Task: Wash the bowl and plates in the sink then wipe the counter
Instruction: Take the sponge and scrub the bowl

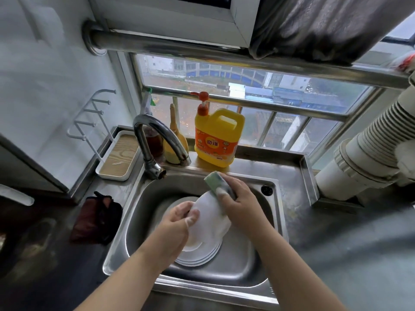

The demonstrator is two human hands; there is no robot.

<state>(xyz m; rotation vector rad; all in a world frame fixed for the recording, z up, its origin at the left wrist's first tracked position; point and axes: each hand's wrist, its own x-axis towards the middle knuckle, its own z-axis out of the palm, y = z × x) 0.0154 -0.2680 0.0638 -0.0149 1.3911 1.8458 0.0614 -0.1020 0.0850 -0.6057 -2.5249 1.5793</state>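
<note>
Over the steel sink (pixel 276 212), my left hand (pixel 177 223) grips the rim of a white bowl (pixel 210 223), tilted with its outside facing me. My right hand (pixel 240 203) holds a green and white sponge (pixel 215 179) against the bowl's upper edge. Soap foam clings to the fingers of both hands. Below the bowl, a stack of white plates (pixel 199 257) lies on the sink bottom, partly hidden by my left wrist.
The curved faucet (pixel 157 140) stands at the sink's back left. A yellow dish soap jug (pixel 216 140) with an orange pump sits on the ledge behind. A dark red cloth (pixel 96 218) lies on the left counter, beside a white tray (pixel 119 156). Grey counter (pixel 348 254) extends right.
</note>
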